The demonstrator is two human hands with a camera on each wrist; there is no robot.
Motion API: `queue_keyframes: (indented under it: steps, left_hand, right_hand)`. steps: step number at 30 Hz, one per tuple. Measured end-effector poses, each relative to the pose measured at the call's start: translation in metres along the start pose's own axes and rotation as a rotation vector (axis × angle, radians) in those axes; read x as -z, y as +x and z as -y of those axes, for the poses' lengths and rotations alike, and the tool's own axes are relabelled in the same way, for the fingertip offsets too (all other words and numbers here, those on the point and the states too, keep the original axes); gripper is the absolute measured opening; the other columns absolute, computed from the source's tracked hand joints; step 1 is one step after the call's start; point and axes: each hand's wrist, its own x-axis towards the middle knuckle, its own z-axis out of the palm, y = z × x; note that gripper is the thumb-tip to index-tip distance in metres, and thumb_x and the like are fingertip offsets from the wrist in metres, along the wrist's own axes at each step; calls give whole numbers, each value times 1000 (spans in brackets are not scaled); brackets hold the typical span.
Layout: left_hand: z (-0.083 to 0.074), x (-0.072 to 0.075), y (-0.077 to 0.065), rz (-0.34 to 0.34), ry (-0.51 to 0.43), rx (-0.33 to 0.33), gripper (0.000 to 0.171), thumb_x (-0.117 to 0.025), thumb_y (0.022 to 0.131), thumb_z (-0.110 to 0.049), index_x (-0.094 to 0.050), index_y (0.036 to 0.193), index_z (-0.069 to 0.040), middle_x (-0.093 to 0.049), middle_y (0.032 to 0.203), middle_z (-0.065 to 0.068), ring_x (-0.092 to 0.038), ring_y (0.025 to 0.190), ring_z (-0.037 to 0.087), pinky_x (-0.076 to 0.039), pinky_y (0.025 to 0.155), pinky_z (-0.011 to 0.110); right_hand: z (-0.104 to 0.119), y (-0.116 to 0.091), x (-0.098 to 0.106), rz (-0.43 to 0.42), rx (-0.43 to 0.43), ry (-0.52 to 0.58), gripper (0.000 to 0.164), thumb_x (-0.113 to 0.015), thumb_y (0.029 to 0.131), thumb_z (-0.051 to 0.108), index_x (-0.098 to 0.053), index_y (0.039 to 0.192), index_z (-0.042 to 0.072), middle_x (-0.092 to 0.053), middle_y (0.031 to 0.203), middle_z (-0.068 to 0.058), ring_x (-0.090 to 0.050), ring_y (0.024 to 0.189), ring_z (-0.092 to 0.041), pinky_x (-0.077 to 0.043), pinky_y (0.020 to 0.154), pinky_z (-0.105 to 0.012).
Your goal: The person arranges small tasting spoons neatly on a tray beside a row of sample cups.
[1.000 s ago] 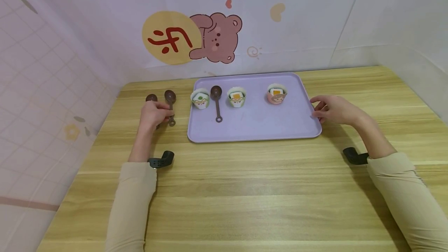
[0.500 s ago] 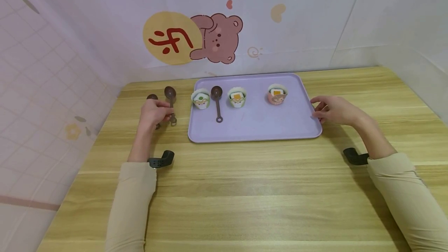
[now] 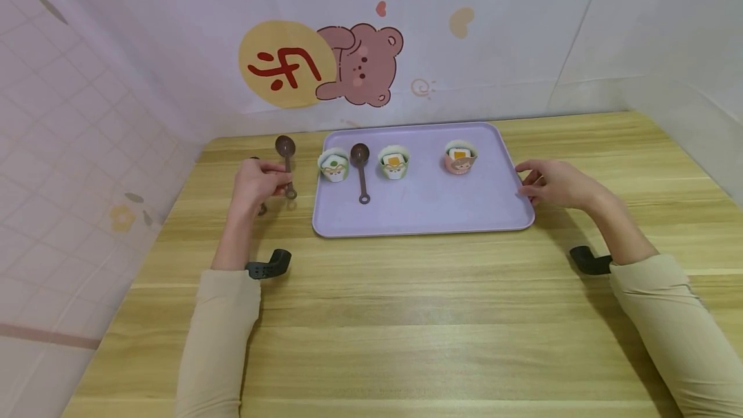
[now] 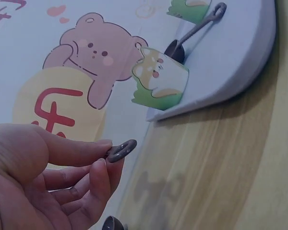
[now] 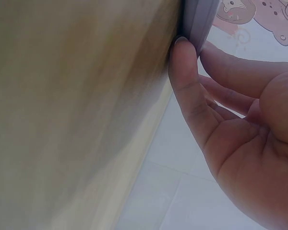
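My left hand [image 3: 255, 184] pinches the handle of a brown measuring spoon [image 3: 286, 146] between thumb and fingers, left of the tray. In the left wrist view, the handle's ring end [image 4: 122, 151] pokes out past the fingertips, above the table and its shadow. Another brown spoon [image 3: 262, 209] lies under this hand, mostly hidden. My right hand [image 3: 554, 180] grips the right edge of the lilac tray [image 3: 429, 208], with thumb and finger on either side of the rim in the right wrist view.
On the tray, a third brown spoon [image 3: 362, 179] lies between a green-dotted paper cup [image 3: 333, 169] and a green cup [image 3: 393, 166] with a white-and-orange piece. A pink cup [image 3: 460, 161] stands farther right. A printed wall [image 3: 493, 50] borders the wooden table [image 3: 406, 315].
My left hand has lifted the spoon and shifted it slightly back and right; its shadow now shows apart from the handle. My right hand stays at the tray edge.
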Motion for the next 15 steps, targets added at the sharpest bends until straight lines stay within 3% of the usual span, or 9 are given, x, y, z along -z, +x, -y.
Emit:
queue_keyframes:
  steps: [15]
  left_hand:
    - [-20,-4,-11,0,-41,-64,32,-70,95,-8,-64,121,9,-67,107,21,-63,68,6,-56,65,19]
  right_hand:
    - [1,0,0,-3,12,-22,45,-63,96,-5,-44,133,-21,-66,97,-26,-70,77,-30,-60,67,-37]
